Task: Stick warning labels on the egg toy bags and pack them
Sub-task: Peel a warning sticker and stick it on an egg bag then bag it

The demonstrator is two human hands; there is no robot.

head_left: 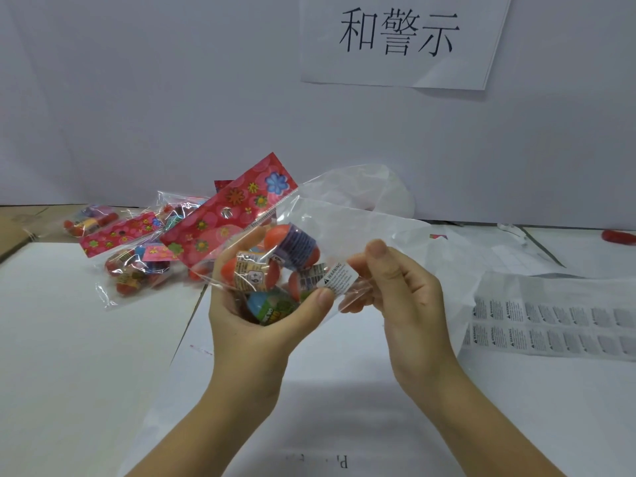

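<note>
Cradling egg toy bag [261, 266] in curled left hand [247, 332], thumb touching warning label [338, 276]; pinching clear plastic [359, 290] taut beside it with right hand [406, 304], probably for smooth sticking.

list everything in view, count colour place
held egg toy bag: 1, clear, red floral card, centre
warning label: 1, white, on that bag
other egg toy bags: at least 3, clear, table left
large clear bag: 1, transparent, behind held bag
label sheet: 1, white, table right
paper sign: 1, white, black characters, wall
red object: 1, red, far right edge
table: 1, white, underneath
left hand: 1, cups held bag from below
right hand: 1, pinches that bag's end
</note>
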